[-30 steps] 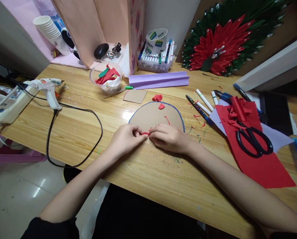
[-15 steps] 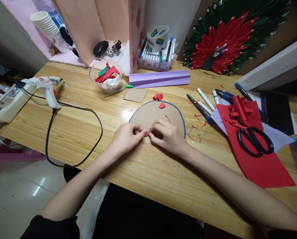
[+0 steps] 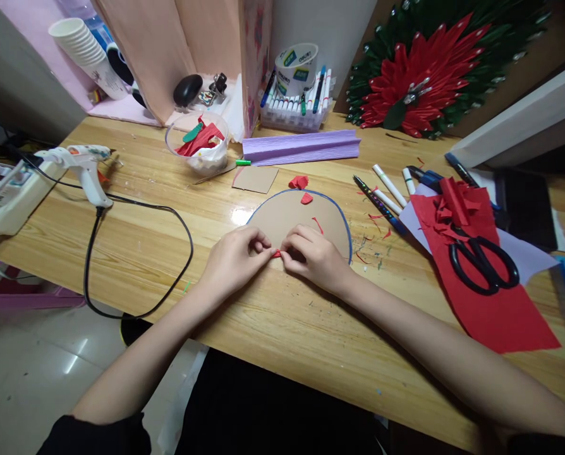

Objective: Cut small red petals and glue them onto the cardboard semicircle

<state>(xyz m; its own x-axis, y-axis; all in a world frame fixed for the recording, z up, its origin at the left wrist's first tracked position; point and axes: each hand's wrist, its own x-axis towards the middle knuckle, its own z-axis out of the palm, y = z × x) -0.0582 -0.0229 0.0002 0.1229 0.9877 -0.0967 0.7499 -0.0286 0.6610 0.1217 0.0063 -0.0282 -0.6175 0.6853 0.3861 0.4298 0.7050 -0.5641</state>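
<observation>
Between my two hands is a small piece of red crepe paper (image 3: 277,254), mostly hidden by the fingers. My left hand (image 3: 237,256) pinches its left end with thumb and fingers. The thumb and fingertips of my right hand (image 3: 313,256) close on the other end. Both hands are over the near part of a cardboard piece (image 3: 282,212) with a blue curved edge. A red paper petal (image 3: 306,198) and a thin red scrap lie on the cardboard. Just past its far edge rests a crumpled red paper bit (image 3: 298,182).
Black-handled scissors (image 3: 484,265) lie on red crepe paper (image 3: 510,322) at the right, near several markers (image 3: 389,181). A glue gun (image 3: 90,174) with a looped cord is at the left. Behind are a plastic bowl (image 3: 171,142) of scraps and a purple paper strip (image 3: 301,148).
My right hand's fingers have lifted and curled into a pinch at the red paper. My left hand keeps its hold, its fingers slightly more spread. The view has shifted a little.
</observation>
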